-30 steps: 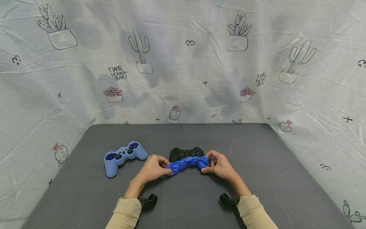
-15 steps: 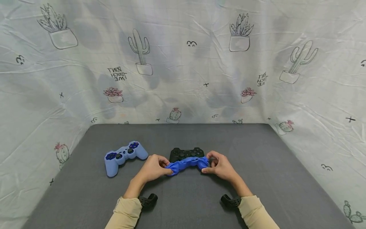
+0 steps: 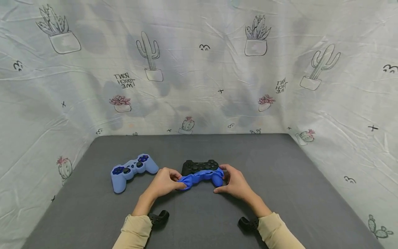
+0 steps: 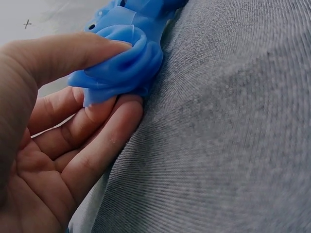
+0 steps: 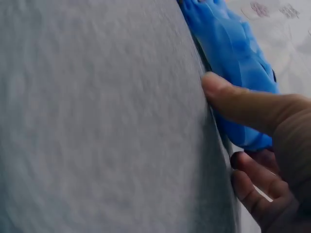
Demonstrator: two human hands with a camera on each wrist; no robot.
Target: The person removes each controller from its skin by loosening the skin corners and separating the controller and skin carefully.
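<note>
Hands meet at the middle of the grey bench, toward its near edge, both on a bright blue rubber cover that is partly pulled over a black controller. The left hand pinches the cover's left end: in the left wrist view the thumb presses down on a bunched fold of the cover while the fingers curl beneath it. The right hand holds the cover's right end, thumb laid along its near side and the fingers curled around behind; the right wrist view shows the cover stretched over that grip of the controller, just above the bench cloth. The top of the controller, with its sticks and buttons, shows bare beyond the cover, on the side toward the far edge.

A 2nd controller, already wrapped in a pale blue cover, lies to the left, near but apart from the left hand, about midway between the near and far edges. Both sleeves are beige. A white sheet printed with cacti and potted plants stands behind the bench and along both sides.
</note>
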